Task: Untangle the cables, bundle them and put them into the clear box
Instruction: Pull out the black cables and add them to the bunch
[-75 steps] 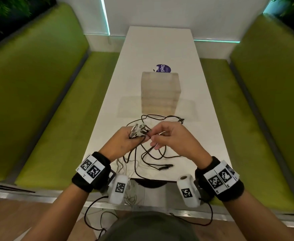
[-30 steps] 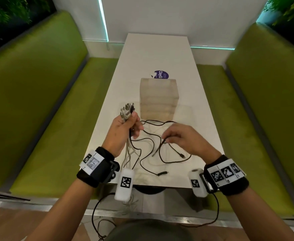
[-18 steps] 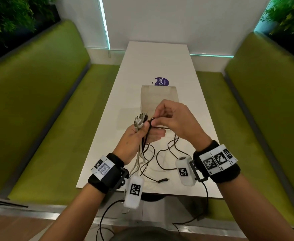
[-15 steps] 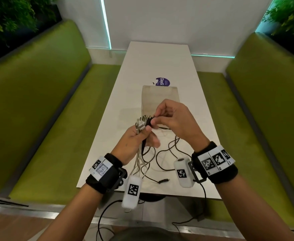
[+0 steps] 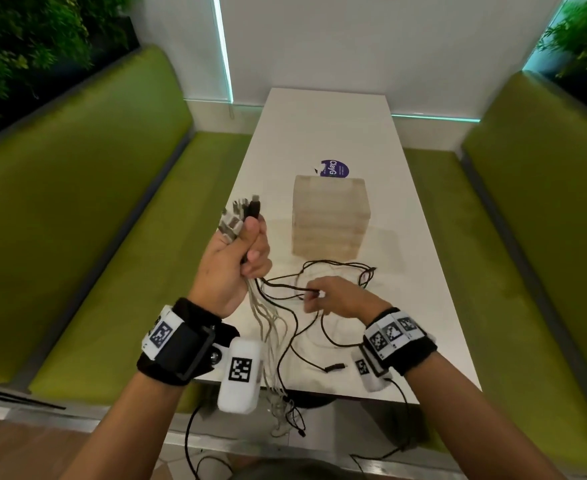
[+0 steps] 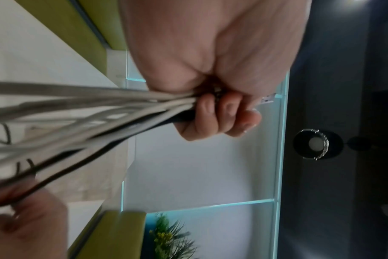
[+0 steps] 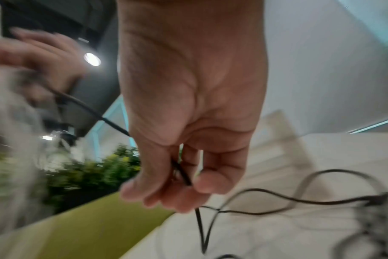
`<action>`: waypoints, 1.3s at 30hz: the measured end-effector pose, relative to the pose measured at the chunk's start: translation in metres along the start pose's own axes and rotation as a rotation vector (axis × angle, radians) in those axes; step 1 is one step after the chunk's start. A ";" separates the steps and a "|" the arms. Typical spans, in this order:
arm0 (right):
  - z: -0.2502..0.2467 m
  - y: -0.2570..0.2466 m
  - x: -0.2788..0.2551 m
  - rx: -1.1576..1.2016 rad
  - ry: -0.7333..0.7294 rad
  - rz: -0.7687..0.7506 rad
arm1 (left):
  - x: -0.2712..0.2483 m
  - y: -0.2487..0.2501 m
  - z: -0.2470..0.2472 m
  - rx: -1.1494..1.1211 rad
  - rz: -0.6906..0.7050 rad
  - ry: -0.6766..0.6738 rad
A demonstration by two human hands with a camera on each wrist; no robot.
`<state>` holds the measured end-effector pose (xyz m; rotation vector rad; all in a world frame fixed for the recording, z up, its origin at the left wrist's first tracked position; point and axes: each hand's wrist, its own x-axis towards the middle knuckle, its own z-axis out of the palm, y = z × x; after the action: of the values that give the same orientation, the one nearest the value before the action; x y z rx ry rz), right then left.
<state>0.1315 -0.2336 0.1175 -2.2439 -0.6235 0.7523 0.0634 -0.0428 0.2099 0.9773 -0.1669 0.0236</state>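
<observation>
Currently my left hand point(image 5: 234, 261) clenches the cables point(image 5: 271, 327) at frame centre-left, plugs up, strands hanging vertically past the table point(image 5: 323, 126) edge. My right hand point(image 5: 340, 297) pinches a black cable point(image 5: 285, 292). The clear box point(image 5: 330, 220) stands beyond.

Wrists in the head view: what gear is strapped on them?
Each bare forearm has a black wristband: left wristband, right wristband. Both carry white square-code tags. A white camera pod with a code tag hangs below each wrist, trailing a thin black lead.

Clear box point(image 5: 330, 216) mid-table point(image 5: 434, 271); sticker point(image 5: 334, 168) behind box; loose cables point(image 5: 333, 271) before box; benches point(image 5: 87, 216) flank table left, right.
</observation>
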 end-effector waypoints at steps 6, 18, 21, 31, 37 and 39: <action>-0.037 0.021 -0.006 0.107 0.284 0.017 | -0.001 0.019 -0.028 0.108 0.067 0.175; -0.037 -0.071 -0.018 -0.023 0.313 -0.227 | 0.005 -0.048 0.001 0.327 -0.122 0.125; -0.038 -0.072 -0.020 -0.104 0.297 -0.187 | 0.005 -0.043 0.001 0.314 -0.043 0.169; -0.049 -0.021 0.030 -0.109 0.511 0.012 | 0.007 -0.018 -0.004 0.216 0.025 0.184; -0.074 -0.032 0.045 -0.176 0.572 -0.091 | 0.004 -0.017 -0.004 0.229 -0.005 0.188; -0.087 -0.038 0.045 -0.211 0.590 -0.143 | 0.006 -0.011 -0.005 0.225 0.001 0.192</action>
<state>0.2129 -0.2199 0.1824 -2.4147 -0.5752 -0.0648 0.0707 -0.0454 0.1986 1.1925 0.0128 0.1391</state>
